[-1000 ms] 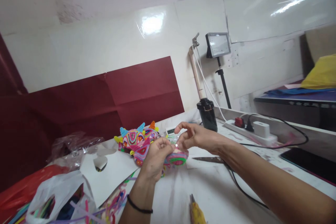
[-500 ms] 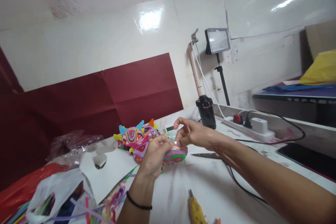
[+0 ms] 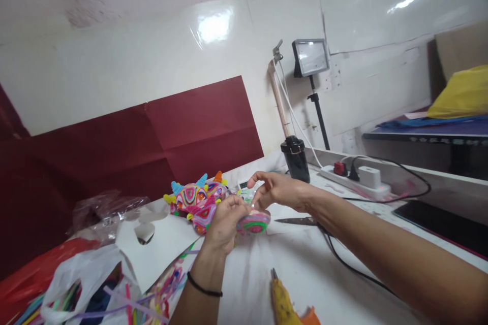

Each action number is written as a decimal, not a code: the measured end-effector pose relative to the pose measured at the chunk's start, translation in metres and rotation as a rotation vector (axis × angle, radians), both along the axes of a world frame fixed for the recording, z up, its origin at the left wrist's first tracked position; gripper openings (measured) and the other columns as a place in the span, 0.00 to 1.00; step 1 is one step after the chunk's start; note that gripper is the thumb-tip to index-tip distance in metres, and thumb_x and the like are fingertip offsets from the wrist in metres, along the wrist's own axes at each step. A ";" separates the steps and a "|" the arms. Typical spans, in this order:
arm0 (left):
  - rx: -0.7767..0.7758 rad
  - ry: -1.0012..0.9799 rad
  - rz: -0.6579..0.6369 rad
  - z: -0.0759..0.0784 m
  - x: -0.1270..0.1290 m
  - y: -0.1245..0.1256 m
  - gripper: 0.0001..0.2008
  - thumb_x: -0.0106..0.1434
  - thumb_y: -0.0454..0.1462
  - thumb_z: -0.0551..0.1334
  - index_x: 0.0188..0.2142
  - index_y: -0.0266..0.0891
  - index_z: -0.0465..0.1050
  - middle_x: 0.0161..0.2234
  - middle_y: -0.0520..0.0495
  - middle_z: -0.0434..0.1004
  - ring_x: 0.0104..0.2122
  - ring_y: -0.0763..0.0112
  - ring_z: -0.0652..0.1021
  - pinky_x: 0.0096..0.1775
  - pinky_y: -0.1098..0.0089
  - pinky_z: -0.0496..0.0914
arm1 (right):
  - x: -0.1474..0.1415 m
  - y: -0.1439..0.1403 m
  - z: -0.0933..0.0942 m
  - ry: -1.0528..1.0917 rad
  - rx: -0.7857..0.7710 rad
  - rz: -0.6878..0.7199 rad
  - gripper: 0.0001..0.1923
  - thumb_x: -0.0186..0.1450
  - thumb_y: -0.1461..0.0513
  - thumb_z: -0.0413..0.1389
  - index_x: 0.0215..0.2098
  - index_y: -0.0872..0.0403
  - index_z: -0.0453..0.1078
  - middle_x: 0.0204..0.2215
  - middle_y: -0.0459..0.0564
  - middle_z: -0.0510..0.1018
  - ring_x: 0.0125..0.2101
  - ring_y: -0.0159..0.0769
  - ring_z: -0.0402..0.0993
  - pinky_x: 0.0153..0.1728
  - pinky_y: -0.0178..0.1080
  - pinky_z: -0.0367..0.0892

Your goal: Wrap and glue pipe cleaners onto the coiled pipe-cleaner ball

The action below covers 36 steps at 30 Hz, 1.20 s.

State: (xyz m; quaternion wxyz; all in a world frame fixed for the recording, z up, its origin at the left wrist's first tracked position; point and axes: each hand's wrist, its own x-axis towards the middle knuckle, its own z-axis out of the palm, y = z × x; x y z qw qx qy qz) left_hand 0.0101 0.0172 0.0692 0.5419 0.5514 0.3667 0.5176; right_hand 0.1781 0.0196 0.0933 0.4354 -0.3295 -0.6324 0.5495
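A white worktable (image 3: 316, 264) carries everything, backed by a dark red paper sheet (image 3: 190, 127) on the wall behind the grip. To the left of the grip lies a white cut card sheet (image 3: 156, 249), and below that a white plastic bag of coloured strips (image 3: 80, 284). Just behind the grip sits a cluster of finished coiled-strip figures with blue and orange horns (image 3: 196, 195). To the right of the grip stand a black cylindrical container (image 3: 295, 157) and a white power strip with plugs (image 3: 356, 177), with a pair of steel scissors (image 3: 297, 221) lying close on that side. Nearer the person than the grip lies a yellow glue gun (image 3: 282, 304).

The left hand (image 3: 224, 221) is closed around a rounded multicoloured coiled-strip piece (image 3: 255, 222), held just above the table. The right hand (image 3: 276, 190) touches its top, thumb and forefinger pinched together on something too small to make out, the other fingers spread.

The piece looks already wound into a full dome of pink, green and red rings, much like the finished ones behind it. It shows no horns, so small trimmings seem to be what is left.
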 end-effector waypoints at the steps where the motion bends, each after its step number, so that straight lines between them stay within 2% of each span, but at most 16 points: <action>1: -0.012 -0.016 0.004 -0.001 -0.001 0.001 0.10 0.40 0.31 0.66 0.17 0.38 0.64 0.15 0.57 0.64 0.17 0.79 0.64 0.20 0.77 0.58 | 0.002 -0.001 0.001 0.014 0.005 -0.011 0.24 0.41 0.70 0.59 0.37 0.53 0.62 0.22 0.46 0.80 0.25 0.35 0.74 0.31 0.37 0.64; 3: -0.031 -0.058 0.018 -0.003 -0.003 0.003 0.10 0.40 0.30 0.66 0.17 0.38 0.64 0.16 0.57 0.64 0.17 0.79 0.65 0.21 0.76 0.59 | 0.008 -0.002 0.001 0.045 0.025 -0.056 0.22 0.44 0.67 0.61 0.38 0.53 0.63 0.27 0.48 0.82 0.33 0.37 0.76 0.37 0.38 0.63; 5: -0.040 -0.111 0.043 -0.005 -0.006 0.007 0.10 0.40 0.30 0.66 0.17 0.37 0.65 0.16 0.57 0.65 0.18 0.79 0.66 0.22 0.77 0.62 | 0.013 -0.005 -0.001 0.064 0.051 -0.121 0.20 0.46 0.65 0.61 0.38 0.53 0.65 0.30 0.48 0.82 0.35 0.38 0.75 0.37 0.38 0.62; 10: -0.091 -0.235 0.124 -0.012 -0.014 0.023 0.10 0.40 0.30 0.67 0.17 0.37 0.64 0.17 0.56 0.68 0.19 0.77 0.69 0.24 0.75 0.66 | 0.025 -0.016 -0.016 0.028 0.082 -0.210 0.11 0.45 0.65 0.56 0.29 0.54 0.67 0.20 0.44 0.77 0.23 0.33 0.71 0.29 0.38 0.63; 13: -0.154 -0.303 0.177 -0.011 -0.020 0.030 0.08 0.42 0.29 0.65 0.19 0.37 0.65 0.18 0.55 0.70 0.20 0.75 0.72 0.27 0.73 0.69 | 0.030 -0.022 -0.036 -0.032 0.059 -0.198 0.10 0.45 0.65 0.56 0.28 0.54 0.65 0.18 0.43 0.77 0.19 0.32 0.70 0.24 0.36 0.63; 16: -0.220 -0.358 0.206 -0.006 -0.025 0.032 0.07 0.46 0.29 0.63 0.23 0.37 0.66 0.20 0.54 0.73 0.22 0.73 0.74 0.31 0.69 0.72 | 0.033 -0.028 -0.060 -0.123 0.143 -0.192 0.10 0.47 0.67 0.53 0.30 0.53 0.66 0.17 0.44 0.77 0.20 0.34 0.72 0.23 0.35 0.63; 19: -0.277 -0.376 0.217 0.000 -0.028 0.029 0.05 0.49 0.30 0.62 0.26 0.38 0.67 0.22 0.52 0.74 0.24 0.68 0.76 0.34 0.63 0.73 | 0.029 -0.035 -0.079 -0.294 0.273 -0.209 0.11 0.49 0.69 0.51 0.31 0.53 0.68 0.21 0.46 0.80 0.23 0.35 0.75 0.27 0.36 0.66; 23: -0.332 -0.372 0.242 0.002 -0.029 0.025 0.04 0.52 0.32 0.60 0.29 0.38 0.67 0.24 0.51 0.75 0.26 0.66 0.77 0.35 0.59 0.74 | 0.018 -0.044 -0.090 -0.439 0.370 -0.210 0.13 0.49 0.71 0.49 0.30 0.53 0.70 0.21 0.46 0.80 0.22 0.35 0.76 0.25 0.34 0.65; 26: -0.363 -0.365 0.258 0.000 -0.031 0.022 0.04 0.53 0.32 0.60 0.31 0.38 0.67 0.25 0.50 0.75 0.26 0.65 0.77 0.36 0.57 0.74 | 0.011 -0.046 -0.096 -0.433 0.382 -0.174 0.13 0.48 0.72 0.48 0.28 0.53 0.69 0.19 0.45 0.79 0.20 0.35 0.74 0.23 0.34 0.64; 30: -0.416 -0.349 0.259 -0.007 -0.038 0.014 0.05 0.55 0.33 0.60 0.33 0.38 0.67 0.27 0.47 0.76 0.28 0.61 0.78 0.36 0.55 0.74 | 0.006 -0.044 -0.108 -0.361 0.346 -0.146 0.10 0.48 0.72 0.48 0.24 0.52 0.67 0.19 0.45 0.78 0.23 0.37 0.76 0.25 0.35 0.65; 36: -0.479 -0.322 0.235 -0.021 -0.042 -0.007 0.08 0.59 0.36 0.57 0.38 0.37 0.68 0.34 0.42 0.78 0.35 0.57 0.79 0.39 0.54 0.73 | 0.007 -0.038 -0.126 -0.272 0.315 -0.152 0.07 0.50 0.70 0.51 0.24 0.53 0.68 0.18 0.44 0.74 0.23 0.37 0.73 0.26 0.36 0.64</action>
